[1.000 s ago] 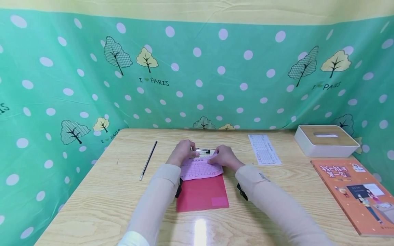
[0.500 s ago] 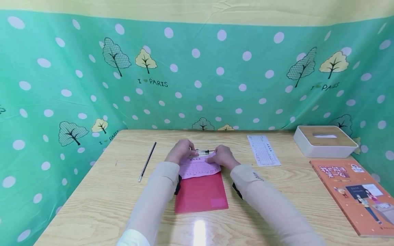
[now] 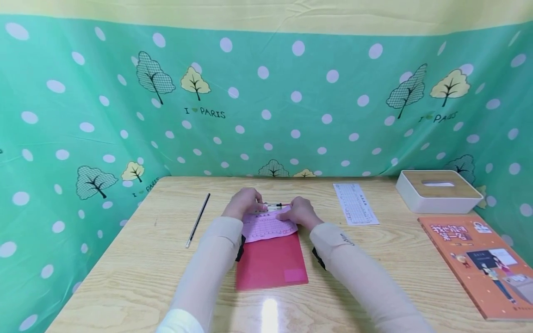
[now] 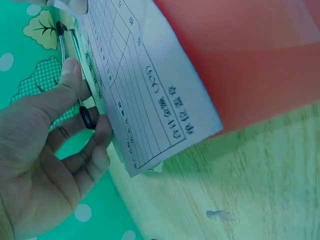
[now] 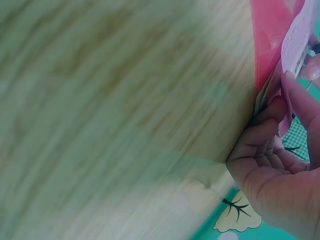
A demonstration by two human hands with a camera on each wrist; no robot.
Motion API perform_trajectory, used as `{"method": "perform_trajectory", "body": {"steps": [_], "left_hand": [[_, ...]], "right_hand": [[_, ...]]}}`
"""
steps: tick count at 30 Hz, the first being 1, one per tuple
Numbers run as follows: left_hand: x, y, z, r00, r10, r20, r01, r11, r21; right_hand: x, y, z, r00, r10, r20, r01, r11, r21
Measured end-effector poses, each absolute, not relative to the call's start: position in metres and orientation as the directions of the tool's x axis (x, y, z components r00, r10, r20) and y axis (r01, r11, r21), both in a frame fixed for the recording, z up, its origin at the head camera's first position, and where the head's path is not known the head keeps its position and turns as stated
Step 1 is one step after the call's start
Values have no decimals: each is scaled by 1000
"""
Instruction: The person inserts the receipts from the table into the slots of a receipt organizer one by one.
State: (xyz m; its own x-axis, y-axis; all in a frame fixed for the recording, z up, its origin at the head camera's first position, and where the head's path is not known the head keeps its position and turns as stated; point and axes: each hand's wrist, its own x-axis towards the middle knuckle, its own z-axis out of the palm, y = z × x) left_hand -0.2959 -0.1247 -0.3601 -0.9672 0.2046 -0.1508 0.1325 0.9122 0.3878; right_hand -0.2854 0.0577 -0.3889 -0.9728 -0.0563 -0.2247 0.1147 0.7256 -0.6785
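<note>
A red clip folder (image 3: 270, 264) lies on the table, with a pink printed form (image 3: 264, 227) over its upper part. Across the folder's far edge runs a wire clip (image 3: 274, 205) with black tips. My left hand (image 3: 245, 203) grips this clip; in the left wrist view its thumb lies on the wire and its fingers curl near a black tip (image 4: 87, 118). At the form's far right corner, my right hand (image 3: 303, 212) pinches the paper between thumb and fingers. Layered edges (image 5: 261, 100) show beneath the form in the right wrist view.
A pen refill-like thin black stick (image 3: 198, 220) lies to the left. Right of the hands is a white printed slip (image 3: 356, 204). Further right are a tissue box (image 3: 437, 200) and an orange book (image 3: 479, 263). A green curtain (image 3: 266, 101) hangs behind the table (image 3: 137, 277).
The pink form has shifted slightly toward the clip and covers more of the pale paper under it. My right thumb has moved a little left on the form; the left hand stays at the clip.
</note>
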Motion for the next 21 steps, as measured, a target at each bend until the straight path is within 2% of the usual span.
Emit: {"method": "perform_trajectory", "body": {"steps": [6, 21], "left_hand": [[-294, -123, -357, -971, 192, -140, 141, 939, 314], [-294, -123, -358, -974, 194, -113, 141, 922, 362]], "right_hand": [[-284, 58, -387, -973, -52, -226, 119, 724, -680], [-283, 57, -388, -973, -30, -229, 138, 718, -683]]}}
